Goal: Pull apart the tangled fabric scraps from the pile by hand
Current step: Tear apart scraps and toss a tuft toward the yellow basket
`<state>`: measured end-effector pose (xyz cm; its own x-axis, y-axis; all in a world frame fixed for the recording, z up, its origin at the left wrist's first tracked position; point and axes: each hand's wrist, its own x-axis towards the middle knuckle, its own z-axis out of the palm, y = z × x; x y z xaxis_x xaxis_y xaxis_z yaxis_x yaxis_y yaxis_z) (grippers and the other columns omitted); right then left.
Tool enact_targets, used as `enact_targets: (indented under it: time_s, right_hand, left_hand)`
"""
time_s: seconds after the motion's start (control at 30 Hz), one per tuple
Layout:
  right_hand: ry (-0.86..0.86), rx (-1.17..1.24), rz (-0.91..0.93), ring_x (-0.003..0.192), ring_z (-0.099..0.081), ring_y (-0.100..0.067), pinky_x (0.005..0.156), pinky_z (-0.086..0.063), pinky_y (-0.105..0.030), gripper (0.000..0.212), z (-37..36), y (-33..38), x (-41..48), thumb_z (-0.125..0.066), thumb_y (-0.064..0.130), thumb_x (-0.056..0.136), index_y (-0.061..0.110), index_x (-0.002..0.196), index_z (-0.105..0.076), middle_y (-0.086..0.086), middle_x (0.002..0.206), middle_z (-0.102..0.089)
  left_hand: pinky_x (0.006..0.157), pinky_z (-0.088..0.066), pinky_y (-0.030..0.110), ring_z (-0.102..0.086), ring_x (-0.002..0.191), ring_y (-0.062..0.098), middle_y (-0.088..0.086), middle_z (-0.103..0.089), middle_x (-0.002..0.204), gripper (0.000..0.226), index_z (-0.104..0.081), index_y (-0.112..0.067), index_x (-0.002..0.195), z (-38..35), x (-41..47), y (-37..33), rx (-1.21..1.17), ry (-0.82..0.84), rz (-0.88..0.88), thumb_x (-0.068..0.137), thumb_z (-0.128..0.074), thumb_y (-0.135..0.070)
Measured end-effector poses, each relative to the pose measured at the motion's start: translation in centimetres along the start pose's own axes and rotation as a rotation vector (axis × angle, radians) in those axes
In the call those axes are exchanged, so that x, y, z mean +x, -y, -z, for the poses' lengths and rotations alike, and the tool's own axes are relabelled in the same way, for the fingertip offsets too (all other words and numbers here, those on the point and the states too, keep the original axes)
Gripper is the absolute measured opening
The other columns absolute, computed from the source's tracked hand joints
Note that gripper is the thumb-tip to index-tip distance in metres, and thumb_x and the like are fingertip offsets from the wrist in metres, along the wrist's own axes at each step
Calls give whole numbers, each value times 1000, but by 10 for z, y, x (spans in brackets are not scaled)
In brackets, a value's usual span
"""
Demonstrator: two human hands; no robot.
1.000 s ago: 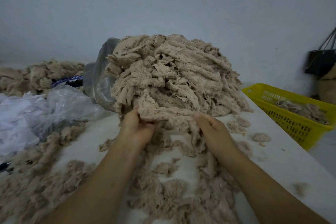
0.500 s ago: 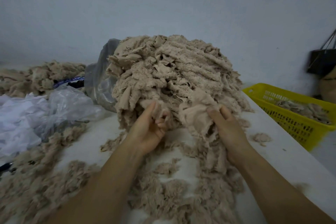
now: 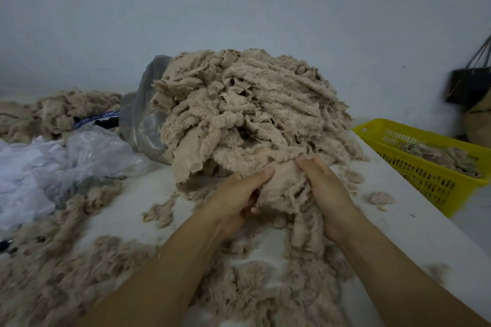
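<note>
A tall pile of tangled beige fabric scraps [image 3: 252, 111] stands on the white table [image 3: 398, 220] in the middle of the head view. At its front foot both hands hold one clump of scraps [image 3: 284, 188] that still joins the pile. My left hand [image 3: 239, 199] grips the clump's left side, thumb on top, fingers curled under it. On the right side, my right hand [image 3: 324, 188] grips the same clump, fingertips dug into the fuzzy edge. Strips hang from the clump down to the table.
Loose beige fluff [image 3: 66, 273] covers the table's near left and front. Crumpled clear plastic [image 3: 66, 167] lies at the left, a plastic bag [image 3: 143, 119] behind the pile. A yellow basket [image 3: 430, 167] with scraps sits at the right edge. A dark bag [image 3: 470, 87] hangs by the wall.
The hands have come closer together and shifted right, from holding separate bits at the pile's foot to both gripping one clump drawn a little toward me.
</note>
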<state>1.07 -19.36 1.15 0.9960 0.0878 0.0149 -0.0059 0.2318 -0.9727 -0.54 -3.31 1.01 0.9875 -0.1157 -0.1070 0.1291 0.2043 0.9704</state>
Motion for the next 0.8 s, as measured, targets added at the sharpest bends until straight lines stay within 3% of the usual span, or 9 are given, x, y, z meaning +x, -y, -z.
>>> enact_targets:
  time_s: [0.13, 0.23, 0.3, 0.43, 0.53, 0.6, 0.67, 0.73, 0.8]
  right_hand:
    - [-58, 110, 12, 67, -70, -15, 53, -54, -26, 15, -3, 1, 1, -59, 28, 97, 19, 86, -63, -1, 75, -72]
    - [-100, -9, 131, 51, -59, -4, 43, -43, -15, 18, -5, 1, 0, -52, 25, 99, 17, 83, -56, 9, 58, -62]
    - [-94, -119, 186, 46, -49, -6, 42, -37, -13, 23, -8, 0, -1, -50, 23, 100, 15, 79, -49, 6, 57, -52]
    - [-41, -215, 247, 55, -45, -10, 46, -39, -13, 22, -9, -3, -2, -51, 21, 101, 6, 85, -47, 0, 67, -48]
    - [-67, -243, 218, 59, -56, 9, 53, -43, -8, 17, -6, -1, -1, -52, 38, 100, 23, 92, -54, 25, 69, -59]
    - [-15, -266, 132, 81, -61, 12, 71, -48, -17, 33, -2, -3, 0, -52, 68, 86, 39, 96, -60, 28, 93, -63]
    - [85, -342, 41, 110, -58, 2, 93, -48, -29, 61, -1, -7, -1, -53, 81, 75, 41, 120, -60, 28, 122, -56]
    - [94, -344, 2, 121, -54, -5, 99, -47, -34, 69, -1, -12, 1, -57, 63, 88, 24, 144, -44, 26, 133, -47]
    - [80, -235, 7, 105, -68, -14, 94, -54, -40, 37, 3, -14, 5, -58, 40, 97, 20, 128, -55, 11, 117, -68]
  left_hand:
    - [35, -28, 17, -38, 34, 9, 3, -50, 45, 44, -56, -11, 58, -12, -8, 7, 269, 179, 33, 101, -53, -17]
    - [34, -29, 16, -40, 32, 6, -1, -51, 45, 37, -57, -7, 67, -17, -10, 9, 304, 212, 105, 102, -51, -17]
    - [34, -29, 16, -40, 34, 6, 2, -51, 49, 32, -57, -1, 72, -17, -9, 9, 266, 231, 110, 101, -52, -13]
    - [37, -35, 16, -49, 39, 7, 1, -60, 51, 45, -67, -12, 56, -19, -11, 8, 120, 194, 41, 97, -53, 1]
    - [39, -36, 13, -51, 36, 5, -4, -57, 44, 56, -65, -15, 42, -13, -7, 2, 95, -4, -70, 97, -59, -9]
    - [41, -34, 13, -47, 36, 5, -7, -53, 43, 50, -62, -16, 47, -6, 1, 4, 232, -137, -160, 96, -64, -19]
    - [45, -34, 17, -45, 39, 7, -6, -50, 45, 44, -60, -19, 53, -4, 3, 7, 398, -154, -218, 96, -64, -25]
    - [47, -38, 21, -46, 40, 6, -7, -50, 45, 45, -62, -25, 50, -4, 3, 10, 440, -132, -233, 95, -65, -32]
    - [59, -47, 26, -61, 56, 8, -2, -62, 58, 35, -71, -23, 65, -4, 1, 9, 377, -166, -200, 88, -65, -50]
